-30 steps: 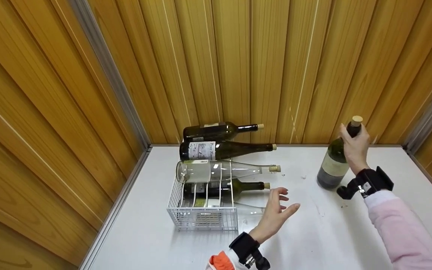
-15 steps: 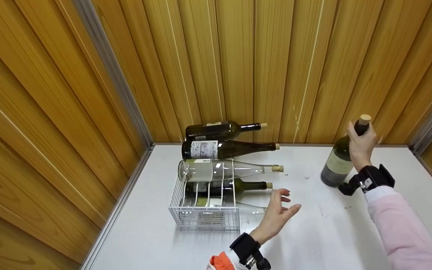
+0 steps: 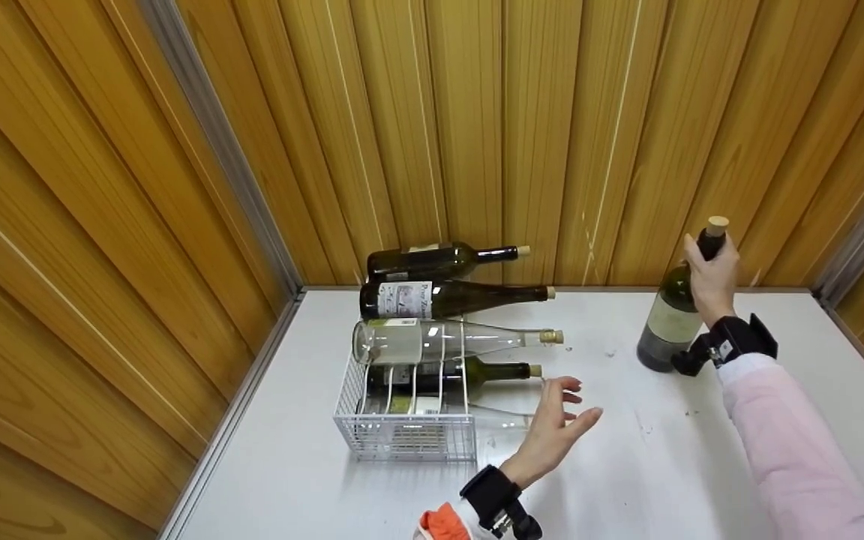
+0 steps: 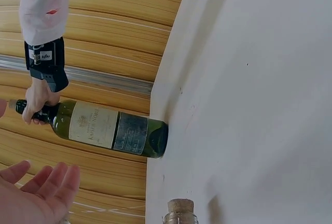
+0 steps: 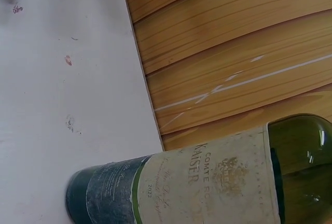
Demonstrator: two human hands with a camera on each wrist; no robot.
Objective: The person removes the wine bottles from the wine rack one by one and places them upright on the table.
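Note:
My right hand (image 3: 714, 283) grips a green wine bottle (image 3: 670, 324) by its dark neck, just under the cork. The bottle stands close to upright at the right of the table, its cream and dark labels (image 5: 205, 182) showing in the right wrist view. In the left wrist view its base appears to meet the white surface. My left hand (image 3: 548, 431) holds nothing; its fingers are relaxed and spread, near the corked neck of a dark bottle (image 3: 503, 371) in the rack. A white wire rack (image 3: 406, 439) carries several bottles lying on their sides, necks to the right.
A clear bottle (image 3: 469, 339) lies across the rack's top, with a brown labelled bottle (image 3: 477, 298) and a dark bottle (image 3: 432, 262) behind it. Wood-patterned walls (image 3: 537, 142) enclose the white table (image 3: 274, 465) at the back and sides.
The right hand and its bottle have shifted only slightly, the neck standing a little higher in view. The left hand keeps its place. The head view sways a little.

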